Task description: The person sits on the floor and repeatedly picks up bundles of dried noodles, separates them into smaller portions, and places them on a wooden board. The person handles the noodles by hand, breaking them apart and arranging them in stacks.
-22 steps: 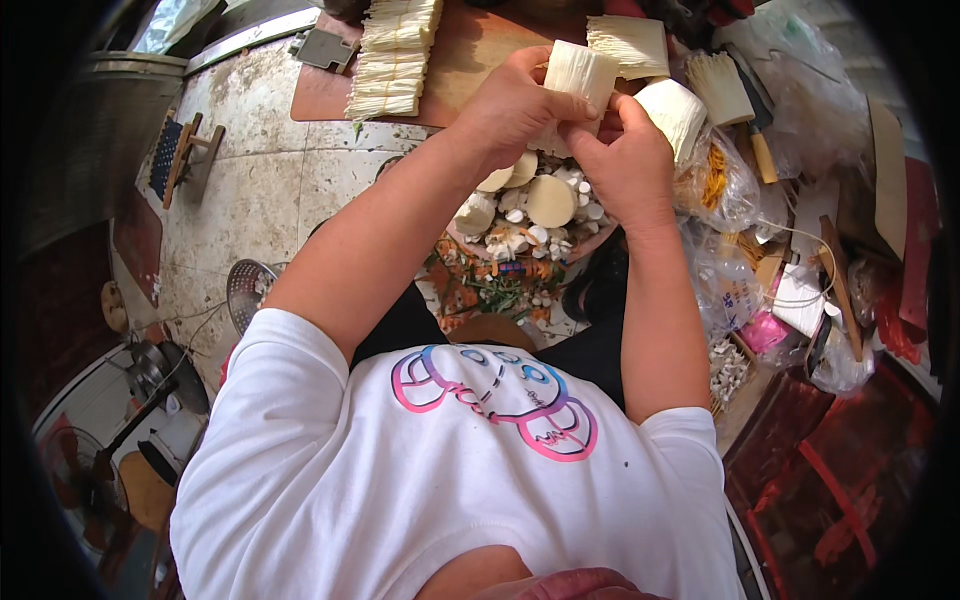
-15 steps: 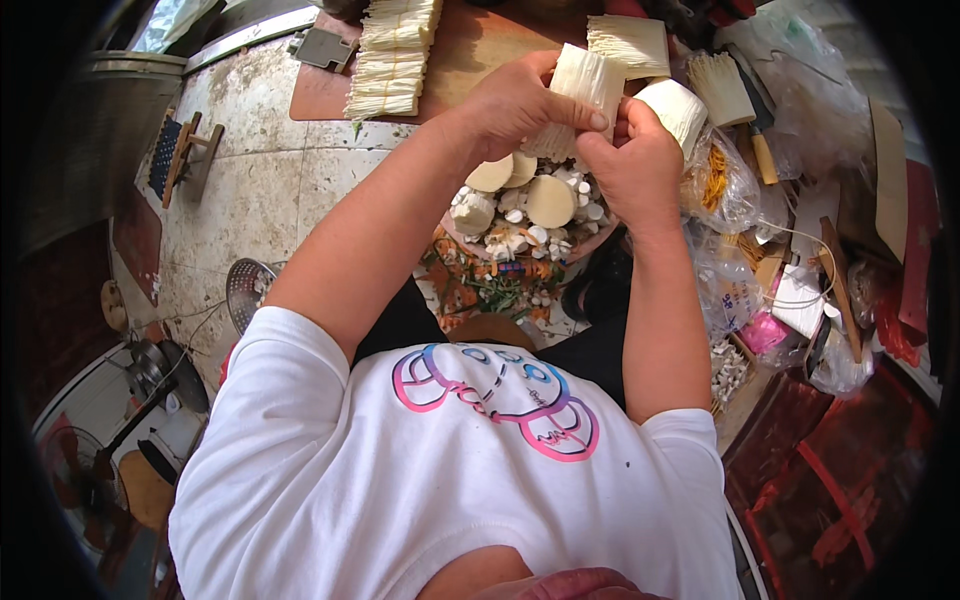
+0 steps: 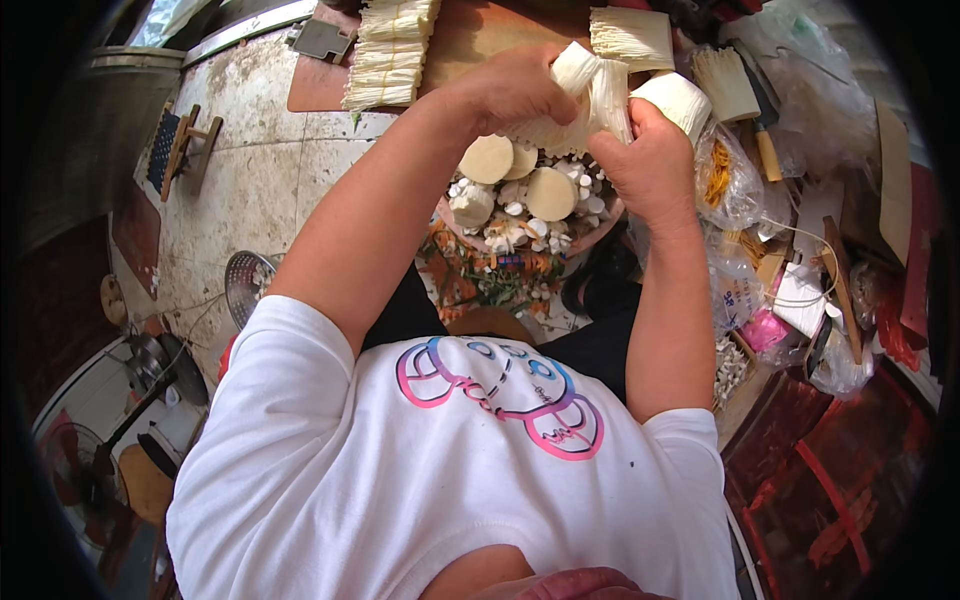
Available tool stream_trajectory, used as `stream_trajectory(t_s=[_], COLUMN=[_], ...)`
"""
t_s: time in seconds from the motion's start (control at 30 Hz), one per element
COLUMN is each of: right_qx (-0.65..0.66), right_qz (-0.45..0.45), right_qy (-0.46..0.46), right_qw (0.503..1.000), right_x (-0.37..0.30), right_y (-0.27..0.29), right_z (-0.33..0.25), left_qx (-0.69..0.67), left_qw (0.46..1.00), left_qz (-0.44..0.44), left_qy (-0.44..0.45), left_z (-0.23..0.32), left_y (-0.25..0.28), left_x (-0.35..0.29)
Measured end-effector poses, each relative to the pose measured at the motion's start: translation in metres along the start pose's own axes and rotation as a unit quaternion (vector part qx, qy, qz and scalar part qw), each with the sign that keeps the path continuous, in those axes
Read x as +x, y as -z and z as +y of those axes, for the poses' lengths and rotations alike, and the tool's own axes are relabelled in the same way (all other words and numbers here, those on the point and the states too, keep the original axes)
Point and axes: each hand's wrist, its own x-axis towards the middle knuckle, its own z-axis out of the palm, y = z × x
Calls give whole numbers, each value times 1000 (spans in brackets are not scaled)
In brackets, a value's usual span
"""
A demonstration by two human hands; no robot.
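Note:
Between my hands is a cream-coloured bunch of enoki mushrooms (image 3: 606, 92), parted at the top into two sections. My left hand (image 3: 535, 90) grips its left section, fingers curled round it. On the other side my right hand (image 3: 655, 165) is closed on the right section, thumb uppermost. Just below the bunch sits a round basin (image 3: 604, 240) holding white mushroom scraps and several pale round root discs (image 3: 550, 194). Beside my right hand lie another enoki bunch (image 3: 676, 103) and, farther back, one more (image 3: 632, 38).
Banded enoki bundles (image 3: 391, 55) are stacked on a reddish-brown board (image 3: 470, 35) at the back. To the right lie a knife with a wooden handle (image 3: 768, 155), a bag of yellow bands (image 3: 722, 185) and clear plastic bags. A metal colander (image 3: 243, 290) stands left of my legs.
The enoki bunch was whole half a second ago; now its top is split apart. My right hand has shifted slightly right, and my left fingers have curled in further.

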Motion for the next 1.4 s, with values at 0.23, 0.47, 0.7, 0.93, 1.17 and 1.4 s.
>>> stream_trajectory(t_s=[0.23, 0.47, 0.7, 0.93, 1.17, 1.4], right_qx=[54, 325, 407, 365, 112, 102], right_qz=[-31, -20, 20, 70, 113, 56], right_qy=[-63, -81, -23, -16, -15, 45], right_qw=[996, 942, 913, 928, 987, 992], right_x=[2, 1, -4, -6, -10, -18], right_y=[11, 21, 20, 13, 5, 3], right_z=[10, 9, 7, 15, 4, 10], left_qx=[330, 102, 288, -138, -136, -171], left_qw=[936, 975, 918, 968, 983, 978], left_qz=[121, 177, 255, 129, 8, 97], left_qy=[2, 92, 95, -163, -123, -72], left_z=[-7, -33, -35, -13, 2, 2], left_y=[12, 27, 4, -23, -68, -47], left_x=[12, 42, 59, 48, 3, -1])
